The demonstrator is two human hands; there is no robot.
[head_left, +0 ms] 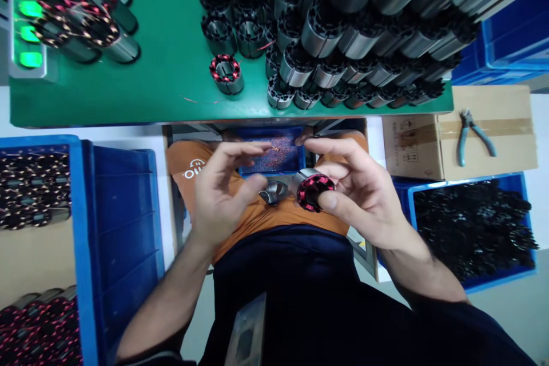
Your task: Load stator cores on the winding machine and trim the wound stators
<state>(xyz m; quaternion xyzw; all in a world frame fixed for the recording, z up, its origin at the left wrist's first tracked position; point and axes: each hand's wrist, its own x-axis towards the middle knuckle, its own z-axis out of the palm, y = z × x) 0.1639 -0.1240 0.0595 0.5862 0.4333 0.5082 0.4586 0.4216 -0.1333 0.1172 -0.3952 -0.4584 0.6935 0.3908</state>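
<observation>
Over my lap, my right hand (pixel 364 194) holds a metal ring-shaped core with red wire windings (pixel 309 190), its thumb at the wound end and its fingers behind. My left hand (pixel 227 189) is beside it with fingers spread, touching nothing. Between the hands and lower down shows a shiny metal object (pixel 274 191). Another core with red windings (pixel 226 74) stands upright near the front edge of the green table (pixel 163 68).
Rows of black-ended cores (pixel 321 28) stand on the table's right; wound cores (pixel 81 6) stand left. A blue crate (pixel 124 211) is at left. Pliers (pixel 469 131) lie on a cardboard box (pixel 514 148), above a crate of black parts (pixel 472 229). A blue tray (pixel 274 151) sits below.
</observation>
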